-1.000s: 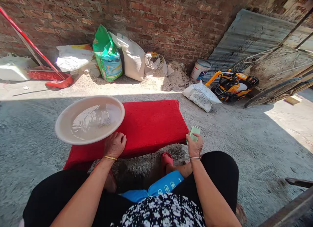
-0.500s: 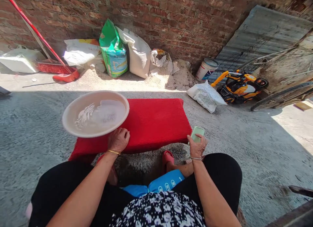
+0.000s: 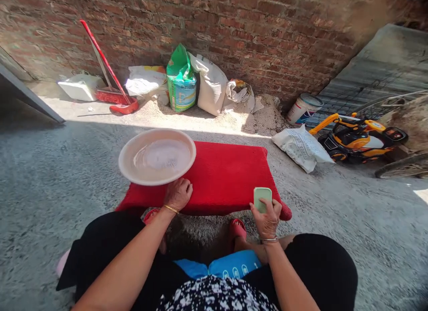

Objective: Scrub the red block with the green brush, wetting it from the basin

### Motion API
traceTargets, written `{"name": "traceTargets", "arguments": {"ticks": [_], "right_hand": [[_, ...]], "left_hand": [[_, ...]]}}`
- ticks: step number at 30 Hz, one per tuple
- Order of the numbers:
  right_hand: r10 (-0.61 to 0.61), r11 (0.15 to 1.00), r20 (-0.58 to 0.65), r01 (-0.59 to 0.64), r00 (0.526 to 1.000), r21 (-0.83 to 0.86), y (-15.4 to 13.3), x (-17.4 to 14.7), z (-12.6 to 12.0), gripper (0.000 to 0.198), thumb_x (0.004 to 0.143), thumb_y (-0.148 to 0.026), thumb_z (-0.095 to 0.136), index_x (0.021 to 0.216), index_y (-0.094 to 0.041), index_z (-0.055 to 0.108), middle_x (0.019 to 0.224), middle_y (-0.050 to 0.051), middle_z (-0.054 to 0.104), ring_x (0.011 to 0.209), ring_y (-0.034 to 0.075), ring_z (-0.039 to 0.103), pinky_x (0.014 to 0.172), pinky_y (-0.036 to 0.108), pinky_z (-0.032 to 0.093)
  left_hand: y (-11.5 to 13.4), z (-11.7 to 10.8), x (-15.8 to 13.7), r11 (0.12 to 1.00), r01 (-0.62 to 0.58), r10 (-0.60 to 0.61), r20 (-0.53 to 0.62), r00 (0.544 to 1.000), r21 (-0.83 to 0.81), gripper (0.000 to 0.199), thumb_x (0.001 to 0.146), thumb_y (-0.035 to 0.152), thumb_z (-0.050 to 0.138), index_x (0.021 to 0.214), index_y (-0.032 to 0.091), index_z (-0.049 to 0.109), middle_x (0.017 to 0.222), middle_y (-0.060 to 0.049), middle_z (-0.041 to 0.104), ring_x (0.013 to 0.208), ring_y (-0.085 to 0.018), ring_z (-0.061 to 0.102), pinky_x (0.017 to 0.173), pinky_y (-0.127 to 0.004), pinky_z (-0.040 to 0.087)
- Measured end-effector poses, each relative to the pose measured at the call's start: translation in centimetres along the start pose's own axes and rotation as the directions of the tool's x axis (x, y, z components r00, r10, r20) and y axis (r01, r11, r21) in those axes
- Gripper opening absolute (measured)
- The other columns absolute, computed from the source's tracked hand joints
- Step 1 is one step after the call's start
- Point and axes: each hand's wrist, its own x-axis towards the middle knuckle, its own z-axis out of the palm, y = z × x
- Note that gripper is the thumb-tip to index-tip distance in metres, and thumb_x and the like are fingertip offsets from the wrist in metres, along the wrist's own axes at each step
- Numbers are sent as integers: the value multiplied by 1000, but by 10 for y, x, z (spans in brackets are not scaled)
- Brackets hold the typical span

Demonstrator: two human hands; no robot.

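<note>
A red cloth (image 3: 227,168) covers a low bench in front of me. On its left end stands a pale round basin (image 3: 124,166) of water, overhanging the bench. My left hand (image 3: 179,194) is curled closed on the cloth's front edge, just below the basin's rim; whether its fingers grip the cloth is hidden. At the right end, my right hand (image 3: 267,218) grips a pale green, rounded rectangular object (image 3: 262,194) from its near side, thumb and fingers around it. That object is over the cloth's front right part; its underside is hidden.
Along the brick wall (image 3: 240,30) stand a green sack (image 3: 181,85), a white sack (image 3: 211,90), a bucket (image 3: 303,110) and a red dustpan (image 3: 112,97). A white bag (image 3: 301,146) and a toy excavator (image 3: 361,137) are at the right. Blue fabric (image 3: 234,263) lies between my knees.
My right hand has brought the pale green object from beside the bench's right end to over the cloth. My left hand stays by the basin. The view has shifted left.
</note>
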Motion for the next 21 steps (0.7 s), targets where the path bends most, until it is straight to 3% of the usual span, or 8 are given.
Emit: {"name": "traceTargets", "arguments": {"ticks": [3, 6, 8, 11, 16, 19, 21], "right_hand": [[157, 984, -124, -165, 980, -61, 29, 20, -13, 49, 74, -62, 57, 91, -16, 61, 90, 11, 53, 96, 28, 49, 86, 44, 42], [129, 991, -52, -131, 990, -26, 27, 37, -11, 52, 74, -65, 55, 91, -16, 61, 85, 10, 56, 92, 28, 50, 87, 44, 40], [29, 997, 124, -37, 992, 64, 5, 44, 3, 49, 75, -63, 55, 92, -17, 62, 87, 9, 57, 91, 26, 51, 85, 42, 41], [-129, 982, 373, 64, 919, 180, -49, 48, 35, 39, 78, -53, 57, 94, -18, 64, 94, 9, 57, 91, 23, 52, 80, 35, 43], [-324, 946, 530, 280, 784, 163, -136, 53, 84, 25, 78, -35, 61, 98, -22, 66, 103, 9, 55, 93, 20, 51, 80, 31, 40], [-380, 918, 568, 372, 730, 137, -142, 65, 96, 25, 77, -33, 64, 100, -23, 65, 104, 8, 55, 94, 19, 50, 82, 30, 38], [-315, 936, 578, 348, 753, 57, -118, 77, 93, 26, 77, -34, 63, 101, -23, 66, 106, 9, 55, 93, 19, 50, 82, 30, 37]], "left_hand": [[2, 0, -1, 1000, 24, -24, 20, 1000, -15, 20, 89, 27, 42, 77, 20, 57, 80, -6, 60, 80, -21, 53, 71, -34, 33], [3, 2, -2, 999, 37, -36, 22, 999, -15, 19, 89, 27, 43, 79, 21, 57, 82, -6, 60, 82, -21, 53, 72, -35, 33], [2, 3, -3, 999, 48, -48, 15, 999, -21, 18, 89, 27, 43, 79, 21, 58, 83, -6, 61, 83, -21, 53, 73, -35, 34], [1, 4, -5, 998, 50, -49, 12, 999, -24, 19, 89, 27, 43, 80, 21, 58, 84, -6, 61, 84, -21, 54, 74, -35, 34], [0, 3, -5, 999, 38, -38, 16, 999, -21, 20, 90, 26, 41, 79, 21, 58, 82, -6, 60, 80, -21, 54, 71, -35, 34], [0, 3, -4, 999, 34, -34, 19, 999, -18, 22, 90, 27, 40, 79, 21, 57, 82, -6, 60, 80, -21, 54, 71, -35, 34], [1, 4, -4, 999, 35, -34, 20, 999, -25, 22, 90, 27, 40, 79, 21, 57, 82, -6, 60, 81, -21, 54, 72, -35, 34]]}}
